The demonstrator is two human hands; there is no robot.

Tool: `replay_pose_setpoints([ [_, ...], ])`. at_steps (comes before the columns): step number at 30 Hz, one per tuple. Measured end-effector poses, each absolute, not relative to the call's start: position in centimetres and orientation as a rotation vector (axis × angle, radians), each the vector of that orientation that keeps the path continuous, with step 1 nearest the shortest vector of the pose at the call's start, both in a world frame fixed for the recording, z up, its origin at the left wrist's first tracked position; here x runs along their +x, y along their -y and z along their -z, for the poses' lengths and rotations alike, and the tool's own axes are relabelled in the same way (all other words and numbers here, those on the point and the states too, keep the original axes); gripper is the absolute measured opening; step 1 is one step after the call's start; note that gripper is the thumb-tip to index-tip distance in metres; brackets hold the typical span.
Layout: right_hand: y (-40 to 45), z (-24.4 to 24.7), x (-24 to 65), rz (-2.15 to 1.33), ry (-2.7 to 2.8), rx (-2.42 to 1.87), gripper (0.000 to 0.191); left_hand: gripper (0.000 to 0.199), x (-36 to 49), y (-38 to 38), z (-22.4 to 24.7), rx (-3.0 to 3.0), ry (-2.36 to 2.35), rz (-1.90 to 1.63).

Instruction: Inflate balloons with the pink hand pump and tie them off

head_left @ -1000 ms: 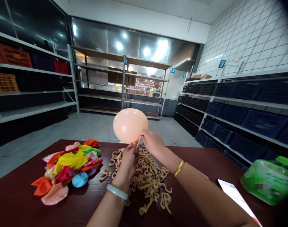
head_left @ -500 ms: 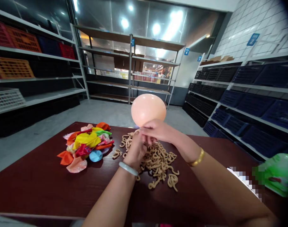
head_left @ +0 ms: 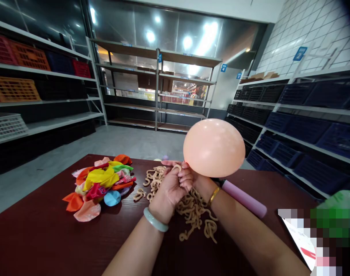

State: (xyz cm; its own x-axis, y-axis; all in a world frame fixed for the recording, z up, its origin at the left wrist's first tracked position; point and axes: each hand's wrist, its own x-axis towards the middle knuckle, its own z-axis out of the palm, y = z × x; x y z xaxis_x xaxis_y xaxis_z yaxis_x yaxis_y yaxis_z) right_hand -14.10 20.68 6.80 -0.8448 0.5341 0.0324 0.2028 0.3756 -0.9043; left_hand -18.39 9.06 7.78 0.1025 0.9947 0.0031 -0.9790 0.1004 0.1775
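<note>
An inflated peach balloon (head_left: 214, 148) rests over my right wrist, its neck end at my fingers. My left hand (head_left: 175, 184), with a pale bangle on its wrist, is closed on a tan string loop (head_left: 177, 168) beside the balloon's neck. Partly behind it, my right hand (head_left: 189, 170) is closed at the neck; its exact grip is hidden. Beneath both hands lies a pile of curled tan strings (head_left: 193, 211). Left of them sits a heap of flat, colourful balloons (head_left: 103, 178) on the dark red table (head_left: 48, 234).
A pink-purple cylinder (head_left: 245, 199) lies beyond my right forearm. At the right edge are a white sheet-like item (head_left: 300, 237) and a green bag (head_left: 342, 207), partly blurred out. Shelves (head_left: 156, 92) with crates stand around the room.
The balloon has moved right and closer, now tilted over my right wrist. My right hand has turned and slipped behind my left. The purple cylinder has come into view.
</note>
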Motion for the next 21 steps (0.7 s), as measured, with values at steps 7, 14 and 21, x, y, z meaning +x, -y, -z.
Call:
replay_pose_setpoints([
  [7,-21.0,-6.5,-13.0,-2.171,2.048,-0.531,0.019,0.013,-20.1,-9.1,-7.7,0.083,-0.135,-1.559],
  [14,-21.6,-7.4,-10.8,-2.000,1.735,-0.488,0.023,0.019,-20.3,-9.7,-7.4,0.148,-0.335,-1.614],
  [21,-19.1,-6.3,-8.9,-1.145,1.906,-0.501,0.022,0.020,-19.1,-10.8,-6.1,0.543,-0.826,-1.885],
])
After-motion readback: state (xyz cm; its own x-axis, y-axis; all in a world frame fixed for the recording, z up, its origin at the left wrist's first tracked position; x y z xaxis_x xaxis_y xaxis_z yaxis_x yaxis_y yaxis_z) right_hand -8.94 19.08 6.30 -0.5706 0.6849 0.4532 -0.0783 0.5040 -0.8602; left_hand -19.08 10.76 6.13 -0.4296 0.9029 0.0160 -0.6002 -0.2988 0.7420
